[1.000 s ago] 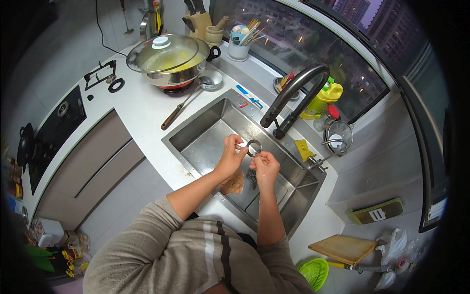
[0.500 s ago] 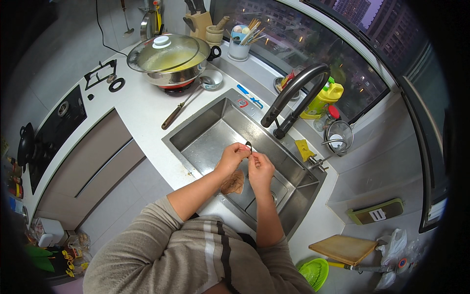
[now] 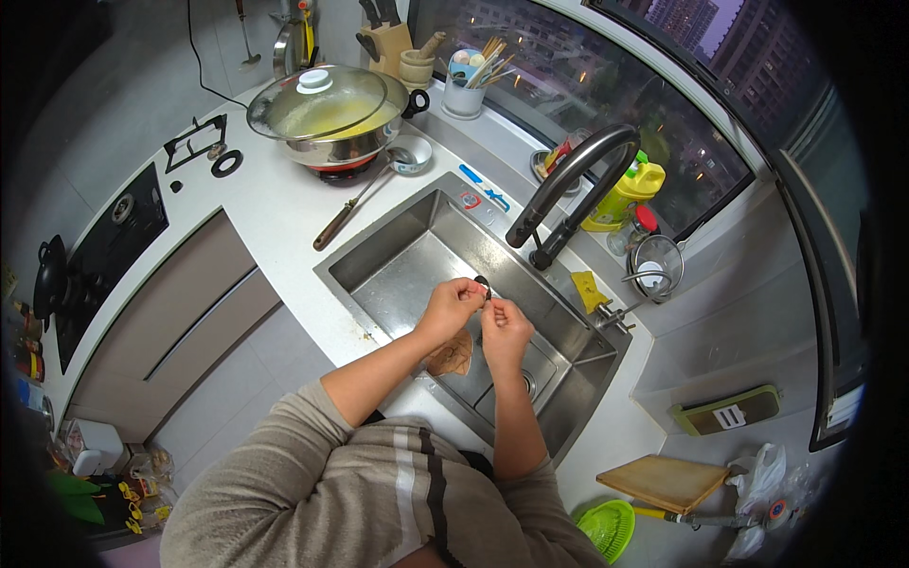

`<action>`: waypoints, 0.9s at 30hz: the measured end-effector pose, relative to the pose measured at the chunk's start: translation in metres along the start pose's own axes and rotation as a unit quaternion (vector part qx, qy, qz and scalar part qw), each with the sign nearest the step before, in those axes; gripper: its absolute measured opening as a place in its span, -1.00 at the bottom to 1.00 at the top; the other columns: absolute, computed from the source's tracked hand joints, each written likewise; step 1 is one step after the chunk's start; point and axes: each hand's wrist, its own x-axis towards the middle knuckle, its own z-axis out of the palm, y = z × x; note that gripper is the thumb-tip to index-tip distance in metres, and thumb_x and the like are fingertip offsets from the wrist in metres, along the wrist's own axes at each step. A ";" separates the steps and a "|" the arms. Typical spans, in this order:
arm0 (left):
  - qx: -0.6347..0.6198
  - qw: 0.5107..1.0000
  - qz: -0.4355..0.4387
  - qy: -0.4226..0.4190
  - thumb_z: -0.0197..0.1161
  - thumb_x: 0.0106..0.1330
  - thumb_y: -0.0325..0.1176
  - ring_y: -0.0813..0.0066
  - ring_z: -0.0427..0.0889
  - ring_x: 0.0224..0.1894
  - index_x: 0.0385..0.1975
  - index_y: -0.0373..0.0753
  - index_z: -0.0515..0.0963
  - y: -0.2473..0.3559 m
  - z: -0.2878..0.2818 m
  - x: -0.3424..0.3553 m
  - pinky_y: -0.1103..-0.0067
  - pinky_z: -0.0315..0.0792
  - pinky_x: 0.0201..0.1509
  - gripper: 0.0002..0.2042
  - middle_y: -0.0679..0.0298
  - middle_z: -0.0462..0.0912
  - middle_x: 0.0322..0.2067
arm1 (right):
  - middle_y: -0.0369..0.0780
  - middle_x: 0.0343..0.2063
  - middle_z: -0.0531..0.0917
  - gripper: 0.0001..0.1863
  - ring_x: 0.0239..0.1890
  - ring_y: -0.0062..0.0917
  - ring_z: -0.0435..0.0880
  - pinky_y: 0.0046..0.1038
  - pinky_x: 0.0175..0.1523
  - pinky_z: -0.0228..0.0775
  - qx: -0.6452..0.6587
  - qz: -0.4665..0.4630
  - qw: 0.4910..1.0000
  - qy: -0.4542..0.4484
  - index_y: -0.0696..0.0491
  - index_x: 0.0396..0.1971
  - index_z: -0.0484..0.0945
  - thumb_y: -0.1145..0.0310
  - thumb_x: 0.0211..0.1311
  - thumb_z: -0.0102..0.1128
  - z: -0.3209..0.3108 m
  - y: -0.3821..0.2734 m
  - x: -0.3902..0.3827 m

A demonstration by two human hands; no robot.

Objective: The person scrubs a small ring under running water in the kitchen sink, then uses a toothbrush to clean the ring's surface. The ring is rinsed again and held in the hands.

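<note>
My left hand [image 3: 452,310] and my right hand [image 3: 507,333] meet over the stainless steel sink [image 3: 413,248], fingertips close together. Both pinch one small dark piece with a reddish patch [image 3: 483,282]. It sticks up past my fingertips and is too small to name. Below my left wrist, a brown, wrinkled, paper-like thing [image 3: 452,353] lies at the sink's near side, partly covered by my forearm. Over the far right part of the sink arches a dark faucet [image 3: 575,180].
Left of the sink, a lidded steel pot [image 3: 333,142] sits on a red base. A wooden-handled ladle [image 3: 339,221] rests against a small bowl [image 3: 411,156]. Behind the faucet stands a yellow bottle [image 3: 632,192]. A wooden board [image 3: 663,481] and green basket [image 3: 607,526] are at lower right.
The small dark piece has turned slightly between my fingertips, and its reddish patch sits differently. Both hands stay nearly in place, still pinching it.
</note>
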 end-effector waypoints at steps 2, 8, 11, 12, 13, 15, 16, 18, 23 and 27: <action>0.045 0.998 0.039 0.011 0.17 0.19 -0.47 0.66 0.51 -0.41 -0.35 -0.36 0.50 0.007 0.002 -0.006 0.68 0.40 -0.31 -0.89 0.32 0.57 -0.46 | -0.21 -0.61 0.58 -0.94 -0.63 -0.58 0.53 -0.54 -0.51 0.35 0.011 0.033 0.999 0.008 0.19 -0.54 0.53 0.53 0.03 0.19 -0.004 -0.010 0.005; 0.195 0.950 0.240 0.048 0.19 0.14 -0.53 0.37 0.56 -0.43 -0.30 -0.30 0.54 0.018 0.006 -0.018 0.58 0.41 -0.35 -0.86 0.17 0.58 -0.46 | -0.25 -0.64 0.58 -0.92 -0.60 -0.69 0.51 -0.62 -0.50 0.33 0.064 0.070 0.996 0.000 0.24 -0.48 0.53 0.52 0.10 0.16 -0.009 -0.003 0.008; 0.276 0.897 0.342 0.038 0.18 0.09 -0.57 0.21 0.53 -0.40 -0.26 -0.26 0.56 0.015 -0.001 -0.016 0.50 0.41 -0.33 -0.80 0.15 0.56 -0.44 | -0.25 -0.62 0.59 -0.91 -0.58 -0.70 0.52 -0.63 -0.47 0.35 0.092 0.122 0.988 -0.025 0.25 -0.44 0.53 0.52 0.14 0.13 -0.011 -0.005 0.007; 0.287 0.889 0.355 0.033 0.17 0.07 -0.59 0.19 0.51 -0.39 -0.25 -0.26 0.56 0.015 -0.003 -0.016 0.47 0.41 -0.33 -0.78 0.15 0.56 -0.44 | -0.25 -0.61 0.60 -0.91 -0.58 -0.71 0.52 -0.63 -0.47 0.36 0.106 0.125 0.986 -0.019 0.25 -0.44 0.53 0.52 0.14 0.13 -0.010 -0.003 0.006; 0.297 0.881 0.367 0.027 0.17 0.06 -0.60 0.17 0.50 -0.39 -0.24 -0.26 0.56 0.015 -0.003 -0.016 0.45 0.40 -0.32 -0.76 0.15 0.55 -0.44 | -0.25 -0.60 0.61 -0.90 -0.58 -0.71 0.53 -0.63 -0.46 0.36 0.119 0.129 0.984 -0.011 0.25 -0.43 0.53 0.52 0.15 0.12 -0.008 0.001 0.005; 0.304 0.878 0.370 0.025 0.16 0.04 -0.62 0.19 0.48 -0.39 -0.23 -0.25 0.56 0.016 -0.004 -0.018 0.45 0.40 -0.32 -0.73 0.17 0.54 -0.44 | -0.25 -0.58 0.62 -0.90 -0.57 -0.71 0.53 -0.64 -0.45 0.38 0.133 0.128 0.983 -0.001 0.26 -0.43 0.53 0.51 0.15 0.12 -0.007 0.001 0.005; 0.307 0.876 0.371 0.023 0.15 0.03 -0.63 0.20 0.47 -0.39 -0.22 -0.25 0.56 0.016 -0.005 -0.019 0.45 0.39 -0.31 -0.72 0.17 0.53 -0.44 | -0.24 -0.58 0.62 -0.89 -0.57 -0.70 0.54 -0.64 -0.44 0.38 0.134 0.124 0.983 0.003 0.26 -0.43 0.53 0.51 0.15 0.13 -0.007 -0.003 0.005; 0.308 0.873 0.377 0.023 0.15 0.03 -0.63 0.21 0.47 -0.40 -0.21 -0.24 0.56 0.018 -0.005 -0.020 0.45 0.40 -0.32 -0.70 0.18 0.52 -0.45 | -0.23 -0.57 0.63 -0.89 -0.56 -0.70 0.55 -0.63 -0.44 0.39 0.119 0.114 0.986 0.004 0.26 -0.43 0.53 0.50 0.15 0.13 -0.008 -0.009 0.006; 0.328 0.867 0.374 0.015 0.14 0.00 -0.64 0.23 0.46 -0.40 -0.15 -0.22 0.56 0.018 -0.004 -0.021 0.46 0.40 -0.32 -0.64 0.20 0.50 -0.46 | -0.20 -0.57 0.63 -0.91 -0.56 -0.63 0.58 -0.57 -0.44 0.40 0.052 0.072 0.996 -0.001 0.23 -0.42 0.53 0.51 0.13 0.13 -0.010 -0.013 0.004; 0.363 0.848 0.387 -0.008 0.15 -0.05 -0.63 0.24 0.46 -0.39 -0.11 -0.20 0.54 0.020 -0.008 -0.022 0.46 0.41 -0.31 -0.59 0.21 0.49 -0.44 | -0.16 -0.55 0.60 -0.93 -0.53 -0.42 0.58 -0.44 -0.40 0.40 0.001 0.023 1.000 0.009 0.19 -0.43 0.52 0.50 0.13 0.10 -0.012 -0.017 0.006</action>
